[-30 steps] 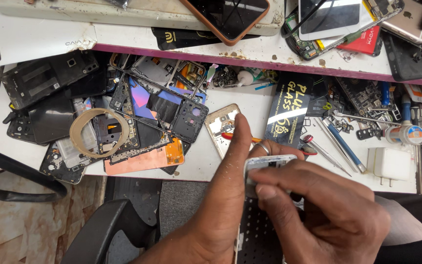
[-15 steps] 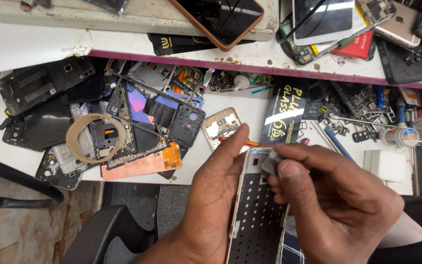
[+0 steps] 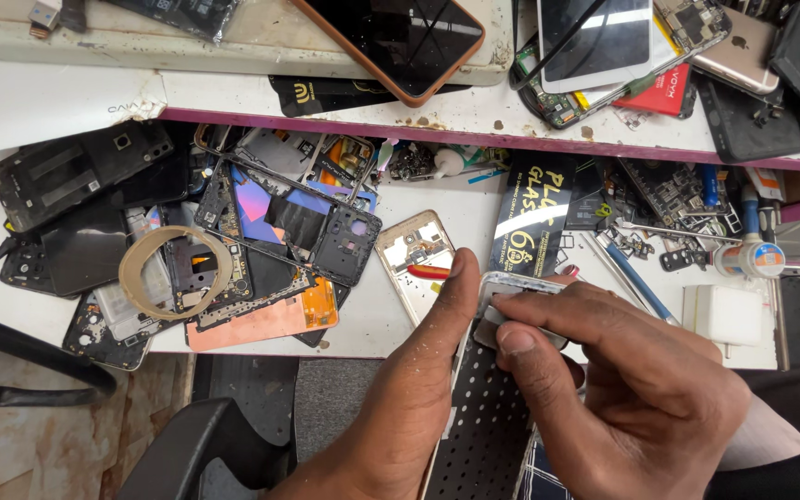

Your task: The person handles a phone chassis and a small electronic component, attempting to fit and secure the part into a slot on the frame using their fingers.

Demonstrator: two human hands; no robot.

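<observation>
Both hands meet over a phone frame [image 3: 488, 407], a long piece with a pale metal rim and a dark, dotted inner face, held low in front of the white tabletop [image 3: 372, 319] and just below its near edge. The left hand [image 3: 409, 407] is clamped along the frame's left side, its thumb stretched up so the tip reaches the frame's top corner. The right hand [image 3: 641, 389] is closed over the frame's upper end, with the fingers [image 3: 567, 310] laid across the top edge and the thumb pressing down on the inner face just under it. Whether something small sits between that thumb and the frame I cannot tell.

Just above the frame's top edge lies a black packet with gold lettering [image 3: 534, 218], and left of that packet a gold phone back [image 3: 414, 264] with a red-handled tool [image 3: 428, 271] resting on it. Further left of the frame sits a heap of black phone shells [image 3: 76, 213], a tan tape ring [image 3: 176, 273] and an orange panel [image 3: 261, 319]. To the right of the frame are a blue-handled screwdriver [image 3: 636, 278] and a white charger block [image 3: 722, 315]. On the shelf [image 3: 233, 88] above the tabletop rests a dark phone in an orange case [image 3: 391, 37].
</observation>
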